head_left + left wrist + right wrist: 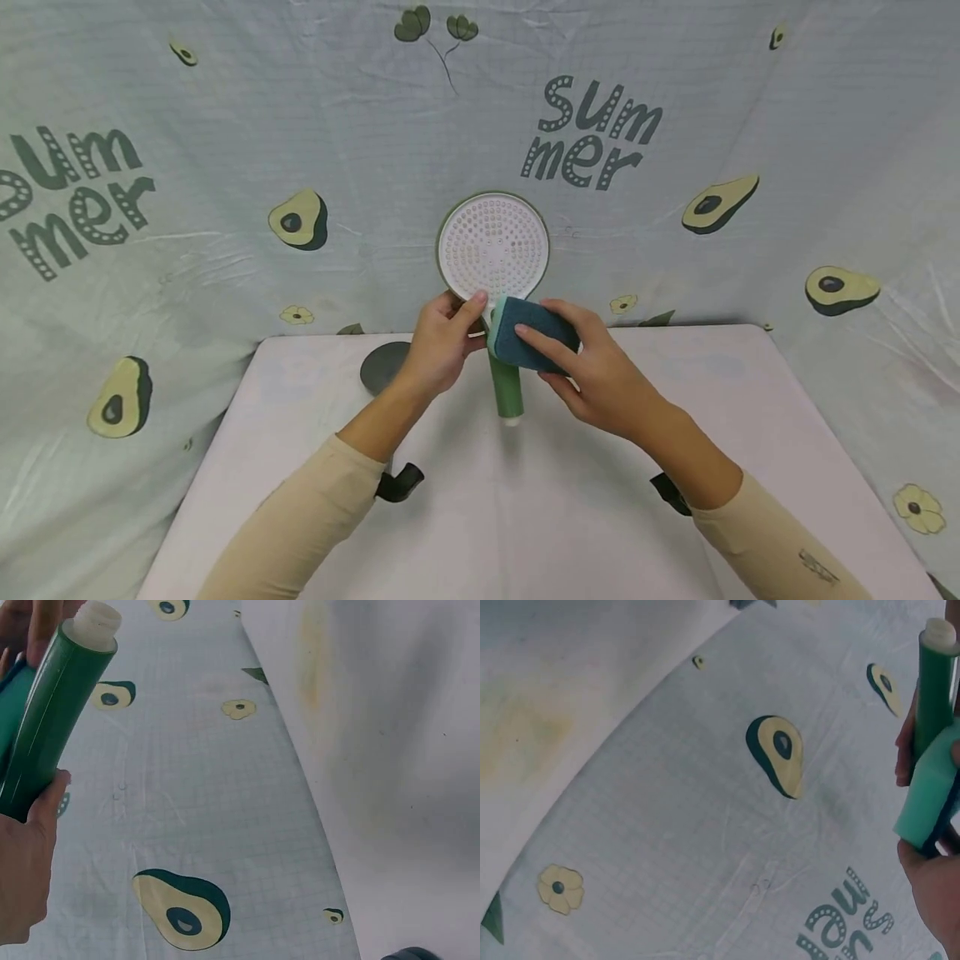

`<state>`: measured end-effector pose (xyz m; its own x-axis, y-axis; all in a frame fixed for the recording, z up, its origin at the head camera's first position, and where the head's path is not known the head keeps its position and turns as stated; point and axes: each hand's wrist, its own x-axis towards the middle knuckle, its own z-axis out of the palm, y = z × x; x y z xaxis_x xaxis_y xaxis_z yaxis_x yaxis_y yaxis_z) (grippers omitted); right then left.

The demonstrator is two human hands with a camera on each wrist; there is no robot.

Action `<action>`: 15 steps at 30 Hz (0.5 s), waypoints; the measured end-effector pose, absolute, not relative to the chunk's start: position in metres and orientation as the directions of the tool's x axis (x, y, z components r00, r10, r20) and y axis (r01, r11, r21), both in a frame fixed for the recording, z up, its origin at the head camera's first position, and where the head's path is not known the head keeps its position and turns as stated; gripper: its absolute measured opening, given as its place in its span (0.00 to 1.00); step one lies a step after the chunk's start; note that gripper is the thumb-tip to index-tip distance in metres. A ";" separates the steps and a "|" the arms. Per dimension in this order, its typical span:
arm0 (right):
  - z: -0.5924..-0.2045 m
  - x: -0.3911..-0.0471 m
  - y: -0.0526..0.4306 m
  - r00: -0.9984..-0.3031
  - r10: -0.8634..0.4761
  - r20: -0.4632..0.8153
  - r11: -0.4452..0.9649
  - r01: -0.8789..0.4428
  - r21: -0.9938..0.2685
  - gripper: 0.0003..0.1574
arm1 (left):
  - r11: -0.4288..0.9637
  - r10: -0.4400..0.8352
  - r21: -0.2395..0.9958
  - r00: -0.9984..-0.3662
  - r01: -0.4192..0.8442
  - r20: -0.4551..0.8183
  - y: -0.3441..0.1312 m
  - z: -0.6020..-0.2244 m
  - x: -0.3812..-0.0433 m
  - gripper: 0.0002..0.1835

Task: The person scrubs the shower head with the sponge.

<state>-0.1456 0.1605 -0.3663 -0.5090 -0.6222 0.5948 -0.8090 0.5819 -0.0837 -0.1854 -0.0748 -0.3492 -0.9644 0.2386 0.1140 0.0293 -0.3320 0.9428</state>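
A green shower head (493,246) with a round white nozzle face is held up over the table's far edge. My left hand (442,342) grips its neck, with the thumb on the front just below the face. In my right hand (600,367) is a sponge (536,333) with a dark blue scouring side and a light teal side; the teal side lies against the top of the handle. Below the sponge, the green handle (56,712) ends in a white threaded tip (96,621) in the left wrist view. The right wrist view shows the sponge (930,787) beside the handle.
On the white table (480,517), a dark grey round object (384,367) sits behind my left forearm. Black strap-like pieces (401,483) show by both forearms. A cloth (360,125) printed with avocados hangs behind the table and at its sides.
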 end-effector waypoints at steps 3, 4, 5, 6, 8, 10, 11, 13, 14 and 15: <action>-0.369 -0.139 0.160 -0.485 -0.685 0.544 0.528 -0.845 -0.088 0.43 | -0.338 0.188 0.941 -0.977 0.031 0.099 -0.074 -0.348 -0.188 0.18; -0.370 -0.137 0.160 -0.468 -0.709 0.527 0.505 -0.859 -0.084 0.42 | -0.340 0.170 0.940 -0.981 0.030 0.093 -0.074 -0.348 -0.189 0.18; -0.372 -0.134 0.160 -0.451 -0.733 0.509 0.480 -0.873 -0.082 0.41 | -0.341 0.156 0.940 -0.984 0.029 0.087 -0.074 -0.348 -0.190 0.18; -0.373 -0.132 0.161 -0.433 -0.756 0.491 0.457 -0.886 -0.078 0.39 | -0.341 0.142 0.940 -0.986 0.030 0.083 -0.074 -0.347 -0.190 0.17; -0.376 -0.127 0.162 -0.407 -0.788 0.462 0.422 -0.903 -0.075 0.38 | -0.343 0.127 0.939 -0.989 0.027 0.075 -0.074 -0.347 -0.191 0.17; -0.377 -0.125 0.165 -0.400 -0.798 0.451 0.412 -0.908 -0.077 0.38 | -0.347 0.122 0.937 -0.990 0.025 0.071 -0.074 -0.347 -0.192 0.17; -0.377 -0.124 0.166 -0.406 -0.793 0.453 0.418 -0.905 -0.080 0.39 | -0.350 0.122 0.936 -0.990 0.022 0.069 -0.073 -0.347 -0.193 0.17; -0.377 -0.126 0.166 -0.429 -0.773 0.467 0.443 -0.892 -0.087 0.42 | -0.353 0.121 0.935 -0.990 0.018 0.065 -0.072 -0.348 -0.192 0.17; -0.376 -0.128 0.166 -0.445 -0.759 0.475 0.462 -0.882 -0.088 0.43 | -0.352 0.123 0.936 -0.990 0.017 0.064 -0.072 -0.349 -0.192 0.17; -0.375 -0.130 0.165 -0.461 -0.744 0.484 0.486 -0.870 -0.081 0.44 | -0.344 0.124 0.939 -0.990 0.016 0.062 -0.071 -0.350 -0.192 0.16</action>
<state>-0.1297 0.1653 -0.3745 -0.4608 -0.7439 0.4841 -0.8701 0.4861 -0.0812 -0.1916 -0.0709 -0.3502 -0.9904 0.1236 0.0624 0.0161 -0.3444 0.9387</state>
